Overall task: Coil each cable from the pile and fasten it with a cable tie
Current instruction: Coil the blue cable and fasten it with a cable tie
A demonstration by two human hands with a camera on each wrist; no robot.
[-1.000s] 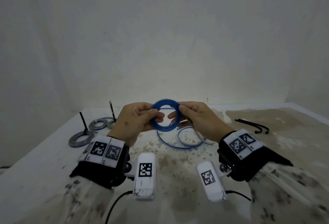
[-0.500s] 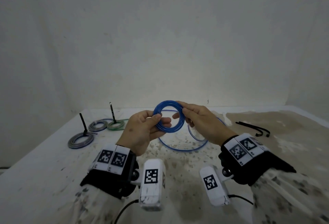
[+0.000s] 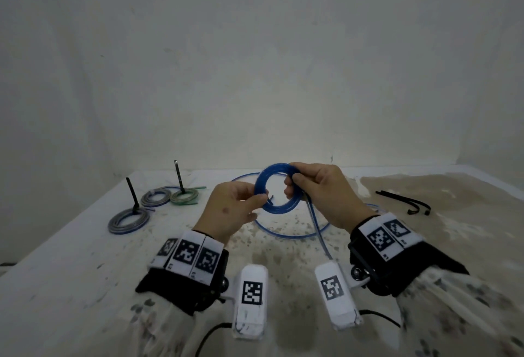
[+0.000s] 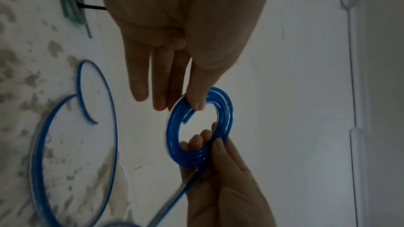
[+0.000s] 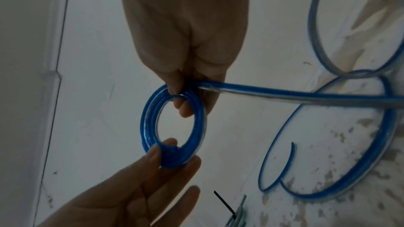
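A stained white table [image 3: 85, 271] stands against a plain white wall [image 3: 255, 59].

Blue cable half-coiled in my two hands, ties and finished coils lying by.

I hold the blue cable [image 3: 279, 190] as a small upright ring of several turns above the bench [image 3: 71, 257]; my left hand [image 3: 232, 209] pinches its near-left rim, my right hand [image 3: 320, 192] pinches its right rim. Its loose tail drops from my right grip and runs in wide loops flat on the bench beneath. Left of me lie three finished coils, two grey [image 3: 128, 220] [image 3: 156, 197] and one green [image 3: 184, 196], black ties standing up from two of them. Spare black cable ties [image 3: 405, 200] lie flat on the bench at my right.
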